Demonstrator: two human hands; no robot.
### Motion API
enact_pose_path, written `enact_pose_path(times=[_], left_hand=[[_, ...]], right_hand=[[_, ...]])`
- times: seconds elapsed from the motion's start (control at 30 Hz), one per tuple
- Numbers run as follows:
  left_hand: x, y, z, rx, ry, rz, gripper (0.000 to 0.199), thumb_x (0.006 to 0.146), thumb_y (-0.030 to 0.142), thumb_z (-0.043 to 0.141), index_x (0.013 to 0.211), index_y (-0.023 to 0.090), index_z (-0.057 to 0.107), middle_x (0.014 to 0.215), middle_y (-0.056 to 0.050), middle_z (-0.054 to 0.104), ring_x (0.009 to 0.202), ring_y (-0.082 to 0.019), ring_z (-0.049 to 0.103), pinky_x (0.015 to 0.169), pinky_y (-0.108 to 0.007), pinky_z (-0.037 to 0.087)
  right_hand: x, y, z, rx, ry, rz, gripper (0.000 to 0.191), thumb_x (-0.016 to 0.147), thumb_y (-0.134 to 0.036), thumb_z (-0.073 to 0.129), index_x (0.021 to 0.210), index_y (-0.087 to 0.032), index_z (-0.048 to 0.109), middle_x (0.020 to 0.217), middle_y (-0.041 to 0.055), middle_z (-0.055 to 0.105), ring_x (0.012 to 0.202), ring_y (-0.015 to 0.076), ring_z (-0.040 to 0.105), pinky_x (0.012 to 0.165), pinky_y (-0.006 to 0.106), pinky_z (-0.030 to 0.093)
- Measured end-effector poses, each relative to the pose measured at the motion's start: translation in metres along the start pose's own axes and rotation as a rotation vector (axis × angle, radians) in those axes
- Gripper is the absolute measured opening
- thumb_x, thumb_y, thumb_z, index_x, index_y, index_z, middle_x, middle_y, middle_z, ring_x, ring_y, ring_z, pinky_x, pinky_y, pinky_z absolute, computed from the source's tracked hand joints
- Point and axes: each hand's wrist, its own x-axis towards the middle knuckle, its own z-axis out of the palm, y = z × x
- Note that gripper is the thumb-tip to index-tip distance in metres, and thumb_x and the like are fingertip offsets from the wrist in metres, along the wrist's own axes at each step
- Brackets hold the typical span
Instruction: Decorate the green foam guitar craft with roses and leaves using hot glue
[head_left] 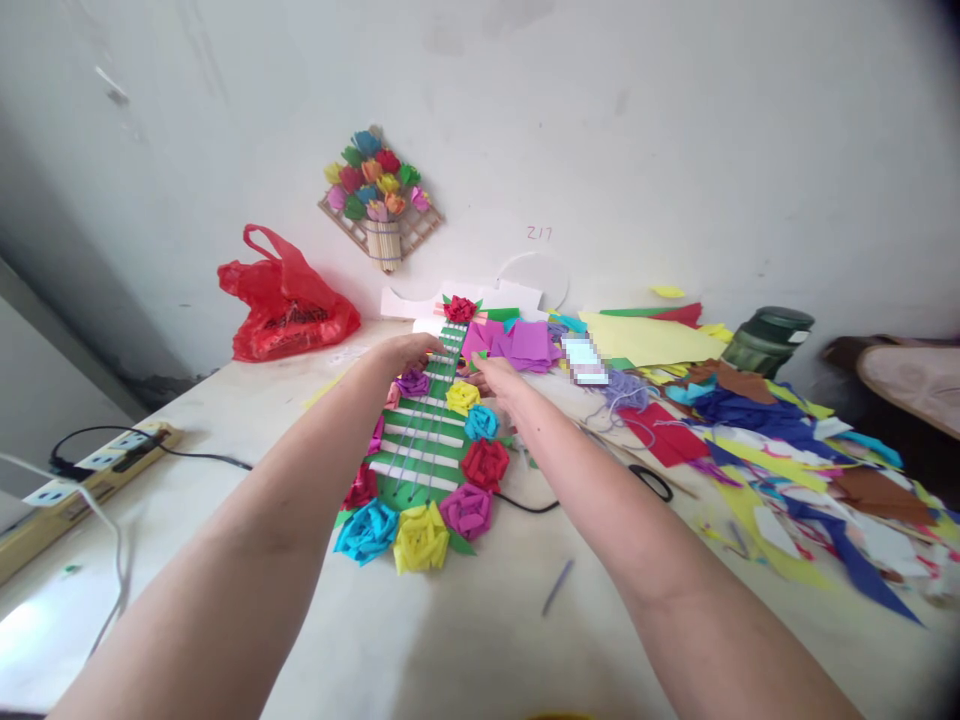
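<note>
A green paper guitar [427, 462] lies flat on the table, with white strips across it, thin strings along it and colourful paper roses around its body. A red paper rose [460, 309] tops its neck. My left hand [411, 350] is at the left edge where neck meets body, fingers bent over the edge beside a purple rose [412, 383]. Across from it, my right hand [486, 376] grips the right edge near a yellow rose [463, 397] and a green leaf. The fingertips of both hands are partly hidden.
A red plastic bag [296, 300] and a power strip [97, 470] are on the left. Right of the guitar lie a phone [585, 360], purple yarn [626, 390], scissors [651, 483], many coloured paper scraps [787, 440] and a dark green jar [769, 340]. A flower decoration [382, 200] hangs on the wall.
</note>
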Motion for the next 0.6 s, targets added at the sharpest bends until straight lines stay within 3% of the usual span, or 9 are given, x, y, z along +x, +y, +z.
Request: enact_pose_path(times=[0.1,0.3,0.47,0.6], left_hand=[[0.003,0.002,-0.003,-0.065,0.018,-0.027,0.026,0.067,0.042,0.055,0.077,0.019,0.048,0.05,0.0,0.041,0.041,-0.015,0.041,0.043,-0.028,0.03],[0.011,-0.003,-0.011,-0.217,-0.037,-0.068,0.02,0.069,0.037,0.052,0.073,0.019,0.044,0.044,0.002,0.031,0.035,-0.012,0.033,0.039,-0.025,0.027],[0.017,-0.008,-0.011,-0.154,-0.088,-0.058,0.017,0.062,0.018,0.058,0.06,0.019,0.041,0.046,0.0,0.043,0.039,-0.01,0.039,0.04,-0.022,0.028],[0.02,-0.01,-0.007,-0.102,-0.054,-0.037,0.018,0.057,0.01,0.058,0.055,0.018,0.042,0.044,0.001,0.045,0.04,-0.01,0.041,0.042,-0.021,0.029]], right_hand=[[0.0,0.0,0.0,-0.01,0.017,-0.002,0.033,0.088,-0.033,0.044,0.069,-0.012,0.061,0.042,0.0012,0.057,0.038,0.0112,0.053,0.041,0.021,0.042],[-0.003,-0.001,0.0,-0.007,0.013,-0.025,0.019,0.082,-0.024,0.055,0.07,-0.011,0.062,0.045,0.0009,0.058,0.042,0.0109,0.055,0.043,0.02,0.042],[0.001,0.0,0.001,-0.003,0.015,-0.019,0.011,0.079,-0.015,0.058,0.07,-0.011,0.061,0.045,-0.0001,0.058,0.042,0.0091,0.054,0.042,0.018,0.04],[0.005,0.003,0.003,-0.027,0.057,-0.041,0.01,0.078,-0.013,0.058,0.069,-0.012,0.061,0.045,-0.001,0.058,0.042,0.0089,0.054,0.042,0.018,0.042]])
